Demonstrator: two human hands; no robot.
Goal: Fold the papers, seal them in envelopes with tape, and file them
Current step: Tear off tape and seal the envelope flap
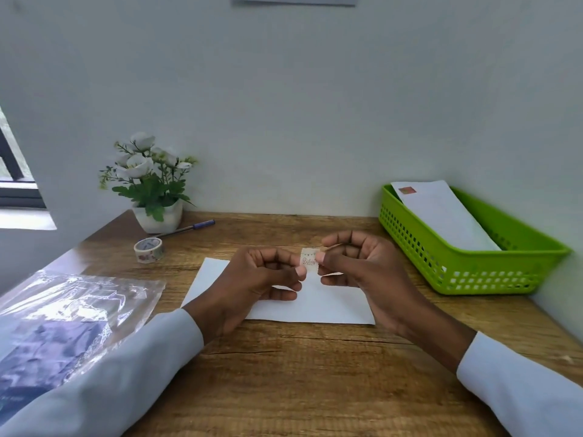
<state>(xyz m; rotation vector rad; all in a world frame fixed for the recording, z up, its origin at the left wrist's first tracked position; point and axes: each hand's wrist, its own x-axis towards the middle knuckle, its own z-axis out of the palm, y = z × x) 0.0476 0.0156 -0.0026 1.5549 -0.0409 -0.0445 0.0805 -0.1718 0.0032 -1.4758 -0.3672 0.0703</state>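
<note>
Both sleeves reach in; left hand (265,275) and right hand (356,263) pinch tape piece (308,260) above envelope (315,304).

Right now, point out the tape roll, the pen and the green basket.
tape roll (148,250), head view, its patterned outer side.
pen (189,228), head view, mid-barrel.
green basket (410,244), head view, its perforated left wall.

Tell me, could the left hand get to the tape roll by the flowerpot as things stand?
Probably yes, once freed: the left hand now pinches the tape piece together with the right hand. Bare table lies between it and the tape roll, nothing in the way.
</note>
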